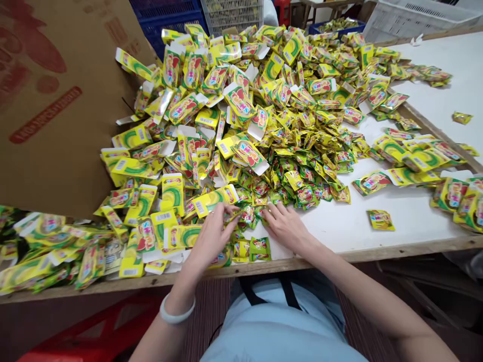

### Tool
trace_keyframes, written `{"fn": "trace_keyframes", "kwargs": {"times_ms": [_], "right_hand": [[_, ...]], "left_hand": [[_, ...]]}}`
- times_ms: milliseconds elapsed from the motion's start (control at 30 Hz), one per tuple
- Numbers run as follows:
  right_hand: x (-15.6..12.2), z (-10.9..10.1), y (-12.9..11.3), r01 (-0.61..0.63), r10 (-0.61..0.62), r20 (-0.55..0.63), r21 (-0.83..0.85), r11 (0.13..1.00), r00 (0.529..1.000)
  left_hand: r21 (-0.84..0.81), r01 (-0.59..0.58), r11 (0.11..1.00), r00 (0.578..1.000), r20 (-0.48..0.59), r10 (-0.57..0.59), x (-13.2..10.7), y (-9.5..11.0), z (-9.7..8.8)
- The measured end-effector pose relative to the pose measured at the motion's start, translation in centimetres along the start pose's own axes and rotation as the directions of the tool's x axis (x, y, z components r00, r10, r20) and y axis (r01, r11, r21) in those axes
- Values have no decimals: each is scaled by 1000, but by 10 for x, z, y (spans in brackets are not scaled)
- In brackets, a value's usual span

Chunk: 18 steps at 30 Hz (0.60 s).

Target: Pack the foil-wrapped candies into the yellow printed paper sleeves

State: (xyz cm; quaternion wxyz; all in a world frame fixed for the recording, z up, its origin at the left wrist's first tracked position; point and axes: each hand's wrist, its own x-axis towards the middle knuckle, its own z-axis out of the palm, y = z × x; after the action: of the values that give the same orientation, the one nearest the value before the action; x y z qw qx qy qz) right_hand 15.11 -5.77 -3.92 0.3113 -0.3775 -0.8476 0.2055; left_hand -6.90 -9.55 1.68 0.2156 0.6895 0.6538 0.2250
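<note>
My left hand [214, 232] is at the near edge of the pile, thumb and fingers closed on a small candy packet [234, 216]. Opposite it, my right hand [286, 226] has its fingers bent and pressed together at a green candy packet [259, 213]; its thumb is hidden. Between the hands lies another shiny packet [248, 216]. Just below, a yellow packet [241, 250] and a green packet [260, 248] rest side by side near the table edge. A yellow-green carton [215, 200] lies behind my left fingers.
A heap of open small cartons [188, 108] and loose packets [302, 166] covers the table's middle. At left a large cardboard box [68, 110] leans over the cartons. On the white tabletop [339, 226] at right lie a single packet [380, 219] and more cartons. Crates [232, 17] stand behind.
</note>
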Motion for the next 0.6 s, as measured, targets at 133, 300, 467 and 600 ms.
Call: {"fn": "trace_keyframes", "kwargs": {"times_ms": [133, 300, 467, 600], "right_hand": [[9, -20, 1, 5, -5, -38, 6, 1000, 999], [-16, -31, 1, -270, 471, -92, 716, 644, 877], [-22, -1, -28, -261, 647, 1, 915, 307, 763], [-19, -6, -41, -233, 627, -114, 866, 443, 770]], "left_hand": [[-502, 176, 847, 977, -16, -212, 10, 10, 6], [-832, 144, 536, 968, 6, -250, 18, 35, 46], [-929, 148, 338, 935, 20, -354, 8, 62, 86], [-920, 135, 367, 959, 28, -283, 4, 67, 83]]}}
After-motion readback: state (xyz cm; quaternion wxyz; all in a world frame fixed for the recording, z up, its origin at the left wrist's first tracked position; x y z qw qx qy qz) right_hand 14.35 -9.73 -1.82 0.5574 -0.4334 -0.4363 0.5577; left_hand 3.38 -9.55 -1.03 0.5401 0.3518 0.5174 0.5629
